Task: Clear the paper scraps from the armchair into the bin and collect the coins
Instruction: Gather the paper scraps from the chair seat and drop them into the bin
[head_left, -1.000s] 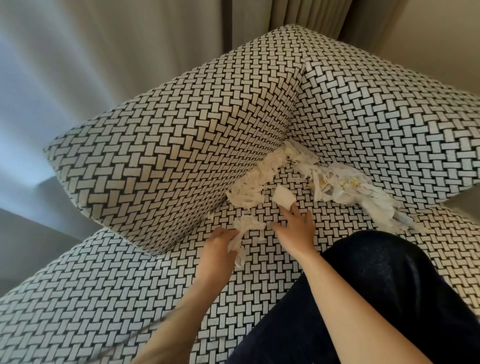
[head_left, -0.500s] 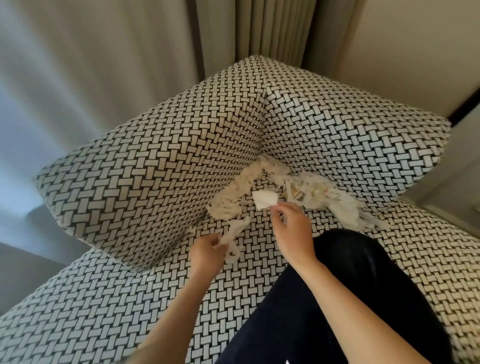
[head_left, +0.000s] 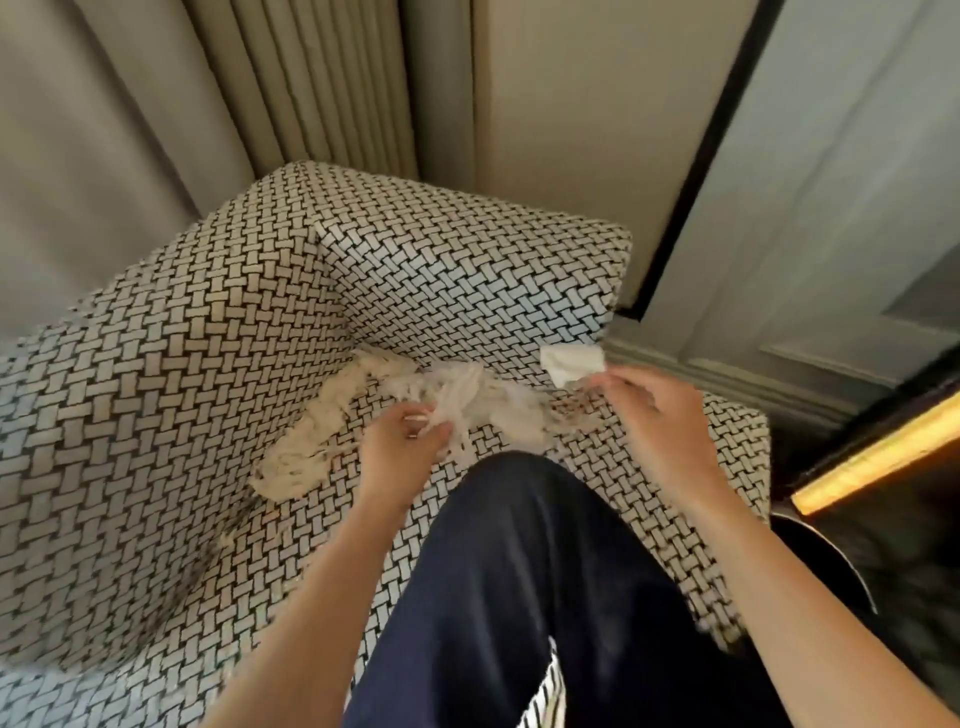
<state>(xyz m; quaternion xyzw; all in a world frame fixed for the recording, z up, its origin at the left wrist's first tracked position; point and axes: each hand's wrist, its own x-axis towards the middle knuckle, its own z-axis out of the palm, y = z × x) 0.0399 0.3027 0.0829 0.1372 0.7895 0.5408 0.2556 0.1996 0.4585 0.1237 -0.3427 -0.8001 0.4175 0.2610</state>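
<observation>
1. Our right hand (head_left: 660, 415) pinches a folded white paper scrap (head_left: 571, 364) between thumb and fingertips, lifted over the right edge of the seat.
2. Our left hand (head_left: 405, 441) has its fingers curled into a tuft of shredded strips (head_left: 467, 400), thin, soft and off-white.
3. The rest of the paper pile (head_left: 322, 431) lies in a ragged band along the crease where the seat meets the back and arm cushions of the armchair (head_left: 182, 389).
4. The armchair's fabric is a black-and-white basketweave print, taut over blocky, square-cornered cushions.
5. A dark navy trouser leg (head_left: 545, 597) rests on the seat between our forearms.
6. Just beside the chair on the right sits a dark curved rim (head_left: 836, 556); we cannot tell whether it is the bin.
7. Behind stand pleated beige curtains (head_left: 322, 78) and a grey panelled door (head_left: 857, 182), with a glowing yellow strip (head_left: 883, 452) low on the right.
8. Half a second ago the right hand held its scrap low, next to the pile; now it is out to the right. The left hand has shifted from the pile's left end to its middle.
</observation>
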